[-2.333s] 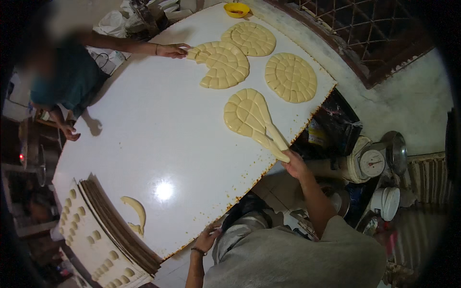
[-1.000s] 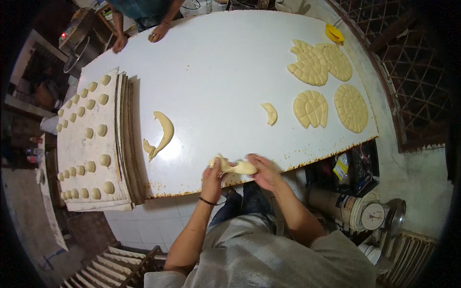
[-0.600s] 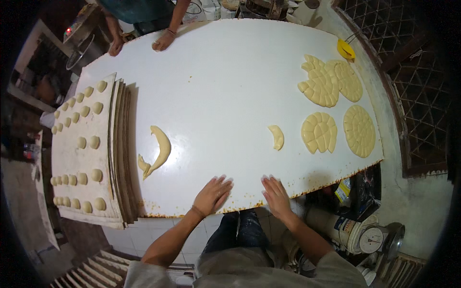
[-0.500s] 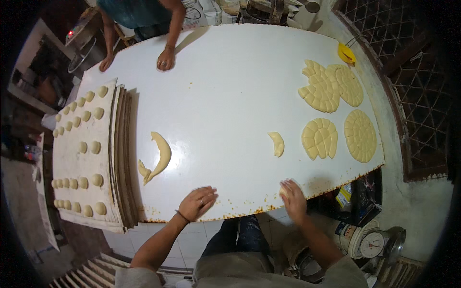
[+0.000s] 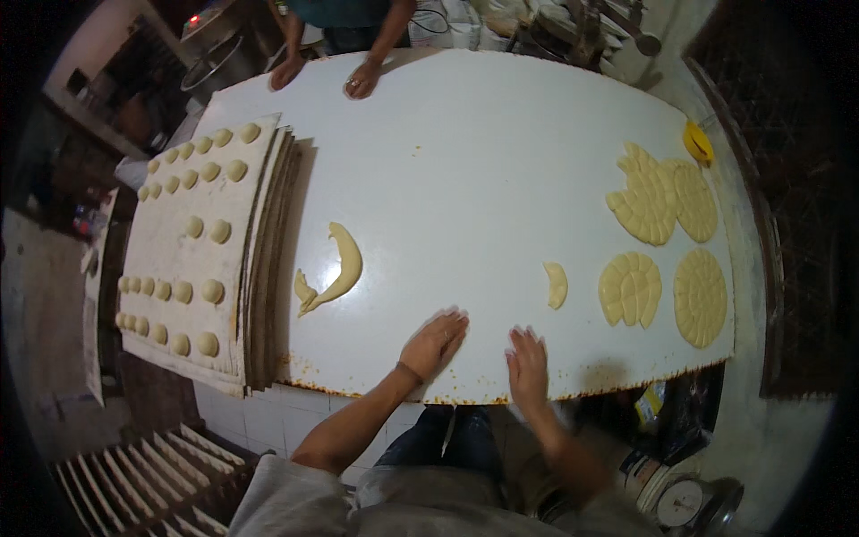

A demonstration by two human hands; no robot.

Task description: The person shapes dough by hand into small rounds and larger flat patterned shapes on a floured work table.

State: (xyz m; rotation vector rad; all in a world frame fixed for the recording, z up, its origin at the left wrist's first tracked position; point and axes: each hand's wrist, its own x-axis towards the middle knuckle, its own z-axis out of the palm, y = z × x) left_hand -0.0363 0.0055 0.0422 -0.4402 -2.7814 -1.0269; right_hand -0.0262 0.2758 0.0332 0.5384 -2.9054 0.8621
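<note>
Near the table's front edge, my left hand [image 5: 435,342] rests low over the white tabletop [image 5: 465,188] with its fingers stretched out. Any piece of dough beneath its palm would be hidden. My right hand [image 5: 529,365] is a short way to the right, fingers extended and a little apart, with no dough visible in it. A small curved strip of dough [image 5: 556,285] lies just beyond my right hand. To the left of my hands is a longer, hooked strip of dough [image 5: 350,268].
Scored flat dough rounds [image 5: 630,288] lie at the right, below a yellow scoop [image 5: 697,143]. Stacked boards [image 5: 170,259] with several dough balls [image 5: 212,291] occupy the left. Across the table, another person's hands [image 5: 361,80] rest on the edge. A dial scale [image 5: 680,503] stands below right.
Both hands have moved inward and closer together. My left hand has reached farther onto the table, its fingers straighter. The pale piece seen at my right fingers is no longer visible. The view has shifted.
</note>
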